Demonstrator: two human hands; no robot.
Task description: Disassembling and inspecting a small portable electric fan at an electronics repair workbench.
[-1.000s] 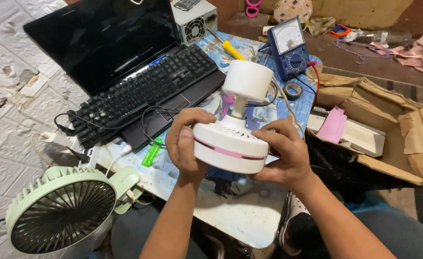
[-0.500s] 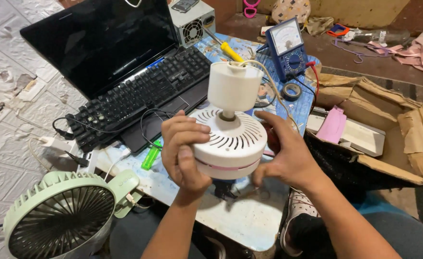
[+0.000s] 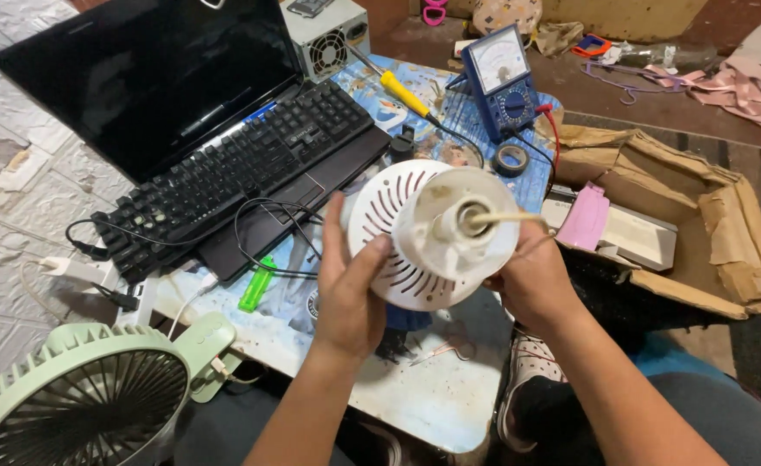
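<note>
Landmark = the white round vented unit [image 3: 424,235], held up over the desk [image 3: 432,406] w/ its cylindrical hub and stub shaft tipped toward my view.

Nearest me, below-left of the unit: pale green fan [image 3: 87,401], grille facing up, at the desk's near-left corner.

Left hand [image 3: 350,289] is on the unit's left side, thumb over the slotted face, fingers wrapped behind; grip closed on the housing. Right hand [image 3: 527,280] is on the unit's right and lower edge; grip also closed on it, though the fingers are mostly hidden behind the hub, so I can't tell how far they wrap.

Just left of the unit, on the desk: green lighter [image 3: 258,285], lying flat by a loop of black cable [image 3: 264,229]. Further left, a white power strip [image 3: 78,272] on the tiled floor.

Right of the unit: torn cardboard box [image 3: 700,233] w/ a pink flat item [image 3: 584,217] and a white tray inside.

Beyond the unit, upper left: open black laptop [image 3: 191,129], screen dark. Directly behind it: roll of black tape [image 3: 512,160], blue analog multimeter [image 3: 506,82], yellow-handled soldering iron [image 3: 405,93]. Farthest: grey PC power supply [image 3: 327,34].
</note>
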